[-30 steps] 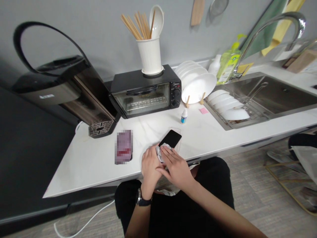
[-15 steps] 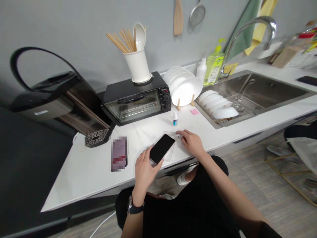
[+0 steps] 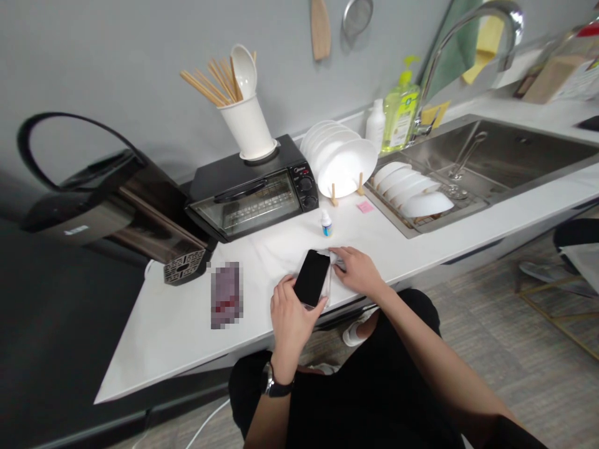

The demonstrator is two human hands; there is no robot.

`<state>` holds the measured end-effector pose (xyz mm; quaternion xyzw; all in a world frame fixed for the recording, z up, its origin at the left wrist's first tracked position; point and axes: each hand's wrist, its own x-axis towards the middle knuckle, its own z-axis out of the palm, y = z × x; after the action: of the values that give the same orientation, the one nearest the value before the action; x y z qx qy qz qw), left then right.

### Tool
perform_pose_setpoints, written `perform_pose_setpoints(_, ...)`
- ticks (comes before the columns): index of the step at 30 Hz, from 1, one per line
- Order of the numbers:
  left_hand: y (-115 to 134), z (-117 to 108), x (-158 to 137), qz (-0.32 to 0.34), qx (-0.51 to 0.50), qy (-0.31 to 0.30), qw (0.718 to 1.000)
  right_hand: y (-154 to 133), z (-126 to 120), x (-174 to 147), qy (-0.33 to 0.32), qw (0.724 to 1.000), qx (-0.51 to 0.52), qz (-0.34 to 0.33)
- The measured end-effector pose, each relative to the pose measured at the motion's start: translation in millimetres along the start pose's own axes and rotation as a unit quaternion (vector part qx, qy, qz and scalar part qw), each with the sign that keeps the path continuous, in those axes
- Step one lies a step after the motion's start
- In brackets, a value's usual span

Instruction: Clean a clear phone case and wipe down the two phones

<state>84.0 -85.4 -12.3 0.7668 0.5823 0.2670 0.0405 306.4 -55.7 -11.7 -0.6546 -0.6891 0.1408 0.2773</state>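
A black-screened smartphone (image 3: 312,278) lies face up near the counter's front edge, its long side pointing away from me. My left hand (image 3: 294,312) grips its lower end, fingers along the left side and thumb at the bottom right corner. Clear plastic shows along the phone's right and bottom edges. My right hand (image 3: 355,269) is at the phone's upper right corner, fingers curled over a pale crumpled piece (image 3: 335,257) whose material I cannot make out. Just beyond the phone stands a small white bottle (image 3: 326,223) with a blue label. A pixelated purple item (image 3: 226,295) lies to the left.
A toaster oven (image 3: 253,199) carries a white holder (image 3: 249,128) with chopsticks and a spoon. Left of it stands a black coffee machine (image 3: 154,206). Plates (image 3: 346,167) stand in a rack beside the sink (image 3: 528,156), which has bowls (image 3: 414,193) in it. A pink note (image 3: 365,206) lies nearby.
The phone has turned more upright in view, its far end swinging left. My right hand has come up against its upper right corner with the pale piece. The view has shifted slightly.
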Motion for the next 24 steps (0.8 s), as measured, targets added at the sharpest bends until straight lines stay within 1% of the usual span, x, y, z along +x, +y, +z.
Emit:
perform_pose_setpoints(4, -5, 3, -4, 0.008, -0.015, 0.012, 1.0, 6, -3, 1, 0.05, 0.997, 0.022, 0.06)
perform_pose_setpoints(6, -9, 3, -5, 0.012, -0.022, 0.013, 1.0, 10, -5, 1, 0.068, 0.994, 0.029, 0.078)
perform_pose_setpoints(9, -16, 1, -5, 0.021, -0.036, 0.015, 0.999, 16, -5, 1, 0.06, 0.996, 0.047, 0.053)
perform_pose_setpoints(12, -21, -5, -5, 0.021, -0.04, 0.011, 0.999, 21, -3, 2, 0.017, 0.997, 0.073, 0.002)
perform_pose_setpoints(14, -22, -11, -5, 0.013, -0.038, -0.003, 0.999, 22, -1, 2, -0.012, 0.996, 0.083, -0.032)
perform_pose_setpoints(16, -20, -16, -6, 0.006, -0.034, -0.022, 0.999, 23, 0, 2, -0.029, 0.995, 0.084, -0.05)
perform_pose_setpoints(19, -15, -18, -8, 0.002, -0.025, -0.036, 0.999, 23, 0, 3, -0.031, 0.995, 0.078, -0.045)
perform_pose_setpoints(24, -8, -13, -10, 0.0, 0.009, -0.021, 1.0, 22, 0, 3, -0.03, 0.997, 0.062, -0.041)
